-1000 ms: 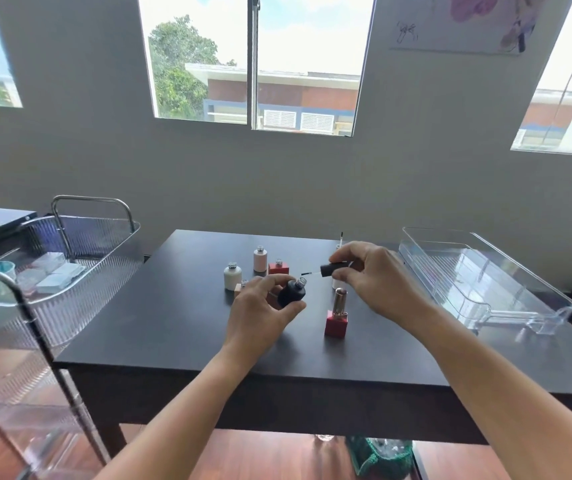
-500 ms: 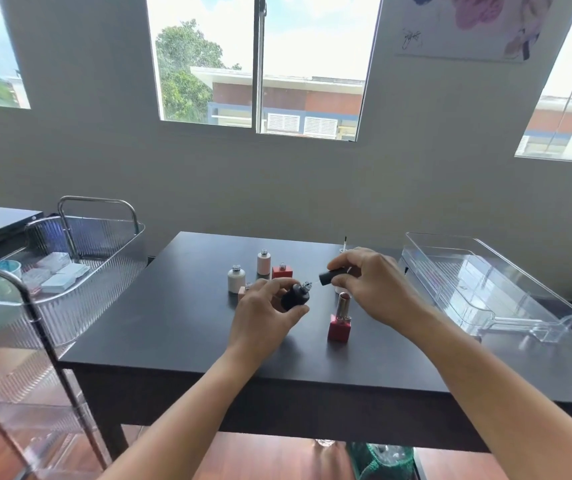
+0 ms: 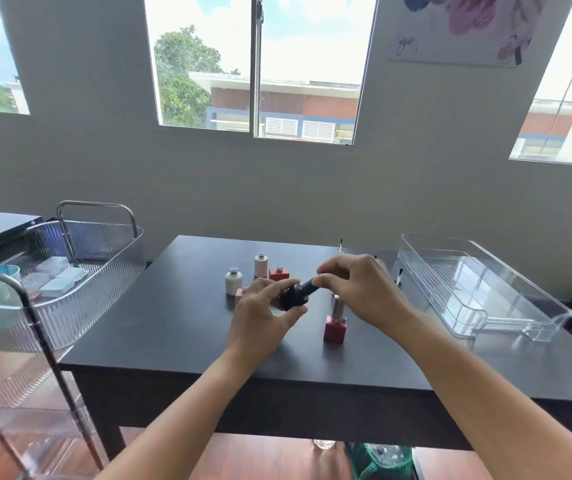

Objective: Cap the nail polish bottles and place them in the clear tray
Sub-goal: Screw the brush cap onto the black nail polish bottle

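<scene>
The left hand [image 3: 260, 317], at centre frame, curls its fingers and thumb round a squat black bottle [image 3: 291, 301], held tilted just above the table [image 3: 173, 323]. The right hand [image 3: 357, 289] pinches a black cap [image 3: 309, 286] between thumb and fingertips and holds it against the bottle's neck; whether the cap is threaded on or only seated I cannot tell. The step in hand looks like capping this bottle, and the task seems early. Just right of the hands and lower in the frame, a red bottle [image 3: 335, 329] with a metallic cap stands closed on the table but not yet in the tray. Just behind the left hand, four bottles stand open-necked: a white bottle [image 3: 233, 282], a pale pink bottle [image 3: 260, 265], a small red bottle [image 3: 279, 273] and a small pink bottle [image 3: 241, 293] partly hidden by the fingers. The clear tray [image 3: 478, 285] lies well apart from both hands at the right of the frame, and no bottle shows inside it.
</scene>
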